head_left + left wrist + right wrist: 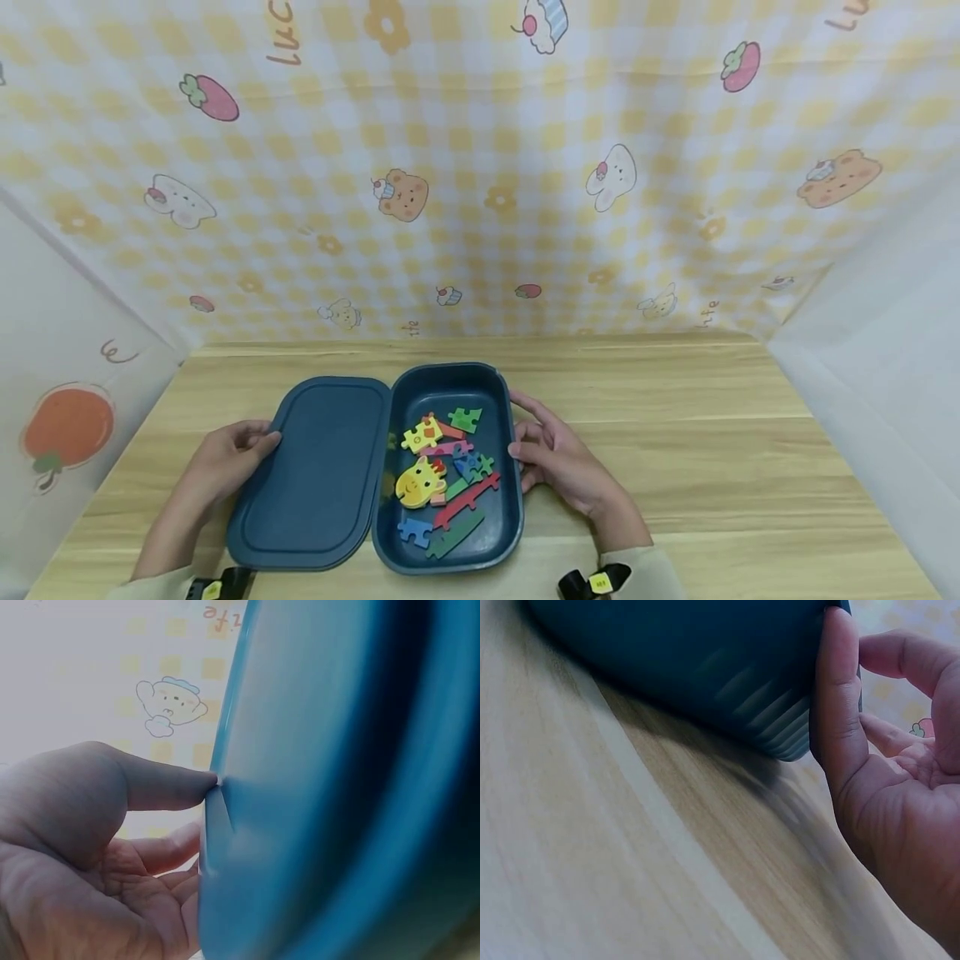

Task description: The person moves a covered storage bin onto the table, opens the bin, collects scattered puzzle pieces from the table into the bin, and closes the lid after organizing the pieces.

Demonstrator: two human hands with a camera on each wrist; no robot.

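Observation:
A dark blue storage box (450, 560) sits on the table with its top uncovered. Inside lie several colourful puzzle pieces, among them a yellow giraffe-head piece (418, 483), a long red piece (467, 502) and a green piece (456, 533). Left of it, edge against the box's rim, is the matching lid (311, 475). My left hand (228, 458) pinches the lid's outer edge, thumb on top; the left wrist view shows the thumb on that edge (217, 780). My right hand (562, 458) holds the box's right side, thumb at the rim and fingers along the wall (780, 697).
The wooden table (712, 467) extends to both sides and behind the box. A yellow checked cloth (495, 242) with cartoon prints hangs at the back. White cloth (870, 333) borders the right side, and another printed sheet (67, 333) the left.

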